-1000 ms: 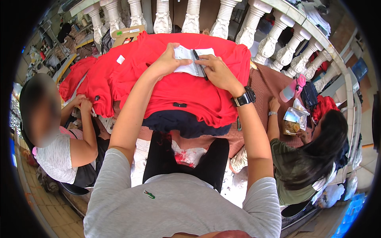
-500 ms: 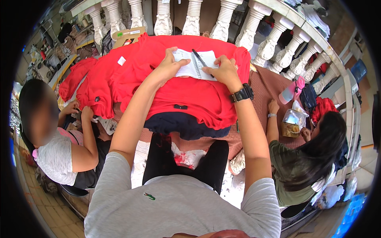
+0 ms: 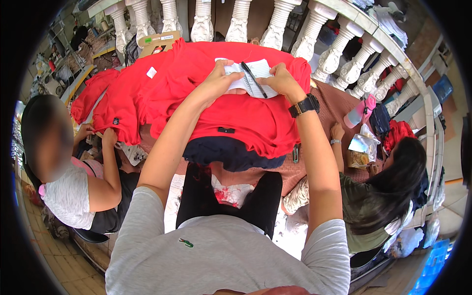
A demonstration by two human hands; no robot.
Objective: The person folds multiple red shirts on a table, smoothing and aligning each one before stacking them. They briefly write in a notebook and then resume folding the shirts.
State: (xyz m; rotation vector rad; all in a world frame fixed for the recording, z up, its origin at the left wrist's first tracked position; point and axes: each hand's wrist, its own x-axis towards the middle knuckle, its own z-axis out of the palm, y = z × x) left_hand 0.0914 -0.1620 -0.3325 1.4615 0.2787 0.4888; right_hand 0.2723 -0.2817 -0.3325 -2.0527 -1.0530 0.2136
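Observation:
A small spiral notebook with lined pages lies opened over the red garments, with handwriting on its pages. My left hand grips its left side, thumb on the page and fingers beneath. At its right side my right hand pinches the edge, thumb near the pen. A black pen rests slantwise across the pages by the spiral. Below the red pile is a dark navy cloth at the table's near edge.
Co-workers sit at my left and right; the left one handles red fabric. A brown cloth covers the table. On the right stand a pink-topped bottle and a food container. A white balustrade runs behind.
The pen has slid down across the pages toward me. The notebook has tilted slightly, and my right hand has shifted a little to the right.

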